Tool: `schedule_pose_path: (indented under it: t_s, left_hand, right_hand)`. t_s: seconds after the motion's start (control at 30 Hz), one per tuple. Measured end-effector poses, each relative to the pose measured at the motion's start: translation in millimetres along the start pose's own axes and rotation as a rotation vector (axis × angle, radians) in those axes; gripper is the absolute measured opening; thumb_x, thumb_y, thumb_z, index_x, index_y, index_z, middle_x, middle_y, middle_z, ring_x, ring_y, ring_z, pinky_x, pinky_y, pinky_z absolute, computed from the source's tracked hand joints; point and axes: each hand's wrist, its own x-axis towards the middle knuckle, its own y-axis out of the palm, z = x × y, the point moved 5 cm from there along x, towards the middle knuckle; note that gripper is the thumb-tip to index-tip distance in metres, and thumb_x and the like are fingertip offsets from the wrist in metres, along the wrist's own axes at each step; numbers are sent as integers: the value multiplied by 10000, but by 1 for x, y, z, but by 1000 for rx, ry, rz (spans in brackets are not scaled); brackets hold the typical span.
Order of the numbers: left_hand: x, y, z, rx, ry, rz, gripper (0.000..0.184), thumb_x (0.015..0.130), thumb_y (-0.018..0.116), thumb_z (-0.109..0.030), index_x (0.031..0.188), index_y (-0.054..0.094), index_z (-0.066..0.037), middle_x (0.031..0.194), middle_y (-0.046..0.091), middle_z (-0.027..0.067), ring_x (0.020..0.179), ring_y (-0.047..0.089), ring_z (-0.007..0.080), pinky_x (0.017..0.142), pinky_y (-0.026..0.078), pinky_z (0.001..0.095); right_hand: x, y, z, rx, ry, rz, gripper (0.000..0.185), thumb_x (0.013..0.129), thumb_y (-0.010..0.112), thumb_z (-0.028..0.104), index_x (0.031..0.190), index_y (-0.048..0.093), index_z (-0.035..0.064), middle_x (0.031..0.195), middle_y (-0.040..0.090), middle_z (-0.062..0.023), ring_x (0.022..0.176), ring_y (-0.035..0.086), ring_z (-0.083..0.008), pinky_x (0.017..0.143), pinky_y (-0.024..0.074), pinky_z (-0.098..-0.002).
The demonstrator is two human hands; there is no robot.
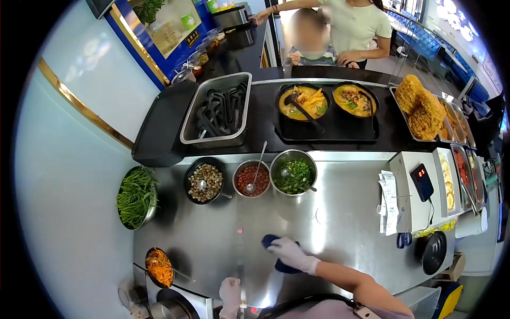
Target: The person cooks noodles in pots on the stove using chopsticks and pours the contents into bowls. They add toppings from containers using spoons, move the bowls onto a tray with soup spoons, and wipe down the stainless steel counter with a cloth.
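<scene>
My right hand [289, 252], in a white glove, presses on a dark blue cloth [287, 266] that lies on the steel counter [340, 228]. The cloth sticks out on both sides of the fingers. Close to the counter's front edge is my left hand [230, 291], also gloved, with its fingers curled in and nothing visible in them. A small pink spot [240, 231] shows on the steel beyond it. Ahead of both hands stand a bowl of chopped green onions [297, 178], a bowl of peanuts [247, 181] and a black bowl of diced topping [204, 182], each with a spoon.
Leafy greens [135, 196] and shredded carrot [160, 268] stand left. On the raised ledge are a utensil bin [220, 114], a black tray [324, 133] with two soup bowls, and fried cutlets [422, 114]. Receipts [389, 202] hang right. Two people [361, 26] stand beyond.
</scene>
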Motion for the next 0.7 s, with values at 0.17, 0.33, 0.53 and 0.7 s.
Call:
schedule_pose_path:
  t_s: [0.17,0.33,0.53,0.7]
  left_hand:
    - [23,-8,-46,-140,71,-131,226,841,684,-231,900,688,-13,852,689,165,781,672,289,725,519,366]
    - [42,6,-81,-73,210,-115,224,857,667,-216,964,677,-19,956,678,163,895,653,314,791,510,381]
    - [41,15,-74,-312,115,-107,205,877,653,-151,1001,670,12,977,678,168,900,649,299,811,507,379]
    - [9,-9,-58,-223,17,-151,279,884,654,-163,1084,634,30,1068,629,164,950,617,271,864,486,358]
  right_hand:
    - [-58,-128,-40,39,331,-577,215,893,504,31,1056,644,28,1130,605,-189,1060,571,-334,945,451,-398]
    - [-77,-161,-124,-742,566,-258,718,877,588,400,1403,383,-45,1500,315,-213,1420,217,-383,1147,115,-562]
    - [-50,-135,-126,-655,533,-164,844,812,613,524,1445,363,24,1533,271,-197,1435,195,-374,1159,114,-531]
    - [-26,-47,-31,-309,258,115,846,733,671,561,1401,452,91,1441,404,-179,1364,326,-356,1153,178,-520]
